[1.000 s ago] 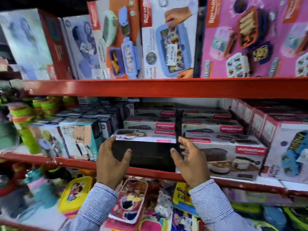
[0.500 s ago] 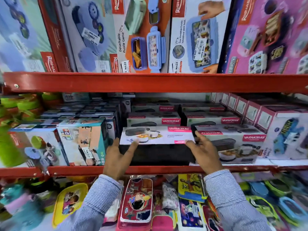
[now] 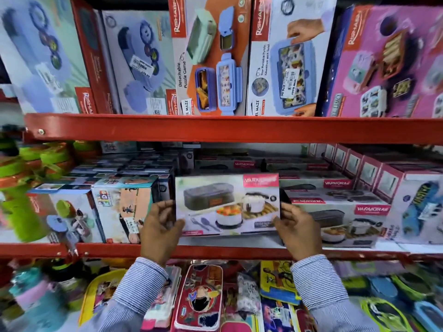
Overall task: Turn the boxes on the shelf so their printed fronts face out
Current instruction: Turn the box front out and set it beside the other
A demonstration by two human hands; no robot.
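Both hands (image 3: 230,226): box (image 3: 227,204) front now outward

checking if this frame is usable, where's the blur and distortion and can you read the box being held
Head view: sharpest around the upper shelf boxes; left edge smeared, green containers streaky. Wide-angle bending shows in the red shelf rail. The held box between left hand and right hand is soft, its pink logo blurred. Even lighting, no harsh glare.
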